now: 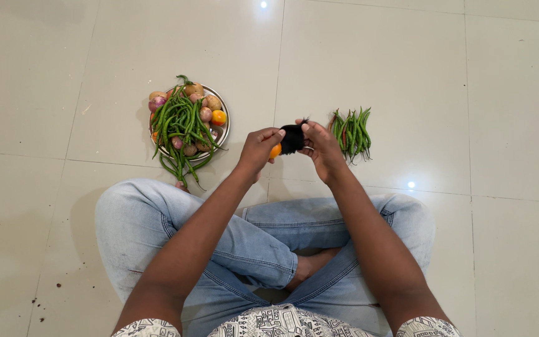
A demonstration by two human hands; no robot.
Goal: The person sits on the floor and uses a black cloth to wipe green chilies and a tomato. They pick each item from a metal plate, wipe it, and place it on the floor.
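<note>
You sit cross-legged on a floor of large, glossy pale-cream tiles (407, 56); thin grout lines cross it, ceiling lights glint off it as small white spots, and a few dark specks lie on the tiles at your lower left; no wall or furniture shows.

To your front left a round steel plate (222, 132) rests on the floor, heaped with long green beans (179, 128) that spill over its near rim, with small brownish potatoes (210, 102), reddish-purple onions (156, 103) and a small orange-yellow tomato (219, 117) behind them; to your front right a loose bunch of short green chillies (352, 132) lies straight on the tiles, just beside your right hand; nothing stands between your hands and either pile; your knees in light blue jeans (257, 240) spread below.

Both forearms reach forward and meet above the floor, between the plate and the chillies; your left hand (258, 150) is curled, fingertips closed on a small round orange fruit or vegetable (275, 151), with the thumb reaching up to a black piece of cloth or soft material (292, 138); your right hand (323, 150) pinches that black piece from the other side; the orange thing sits just under it, partly hidden.
</note>
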